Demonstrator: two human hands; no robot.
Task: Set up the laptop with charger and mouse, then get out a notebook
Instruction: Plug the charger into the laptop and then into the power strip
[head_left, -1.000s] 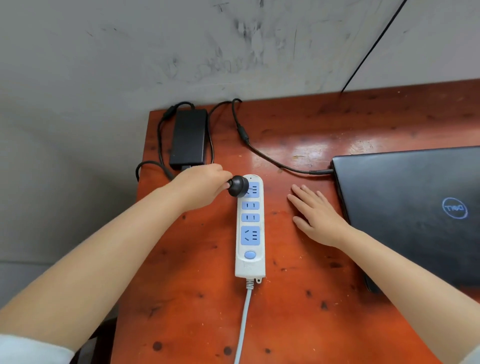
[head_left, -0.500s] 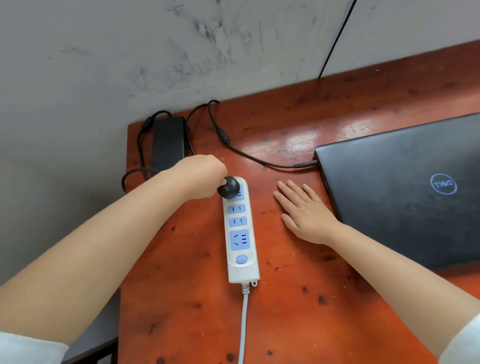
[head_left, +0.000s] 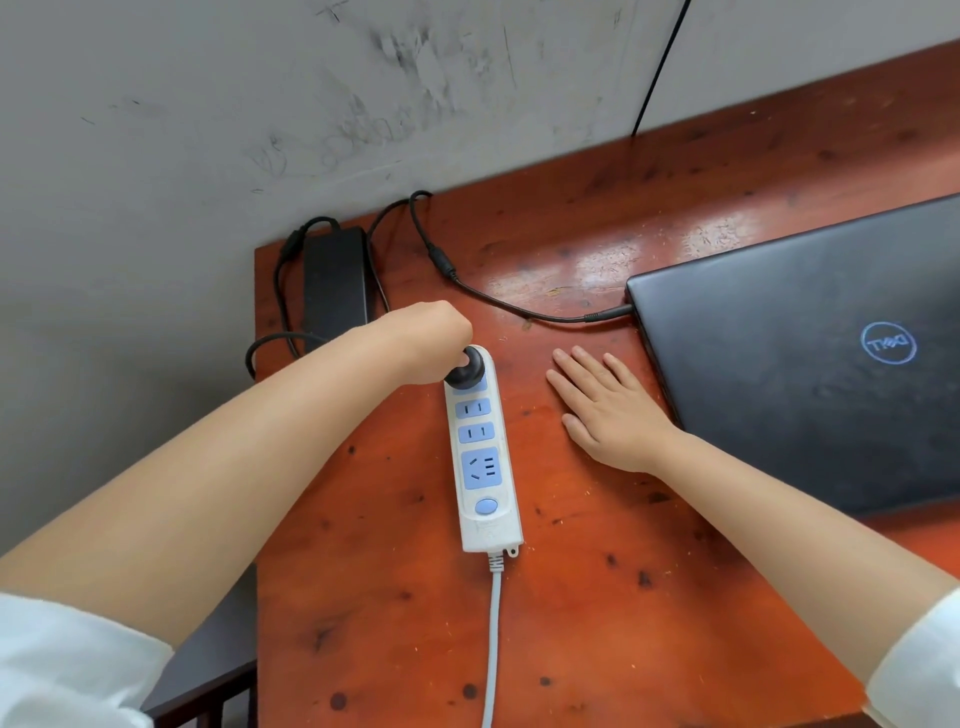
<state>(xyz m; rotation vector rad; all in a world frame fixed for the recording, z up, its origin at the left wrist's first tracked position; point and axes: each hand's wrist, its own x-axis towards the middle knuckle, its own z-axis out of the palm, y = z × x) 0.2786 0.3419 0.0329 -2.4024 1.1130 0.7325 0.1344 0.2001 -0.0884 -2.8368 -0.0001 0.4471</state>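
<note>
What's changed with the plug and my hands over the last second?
The left hand has brought the black plug from the strip's left edge onto the top socket of the power strip, still gripping it. The right hand stays flat on the desk; the laptop stays closed, cable attached.

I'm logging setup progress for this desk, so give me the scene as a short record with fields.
surface: worn reddish wooden desk
left hand: gripping round black plug at top socket of white and blue power strip
right hand: flat on desk, empty
laptop: closed black laptop, charger cable plugged into its left edge
adapter: black power brick at far left corner
mouse, notebook: not in view
</note>
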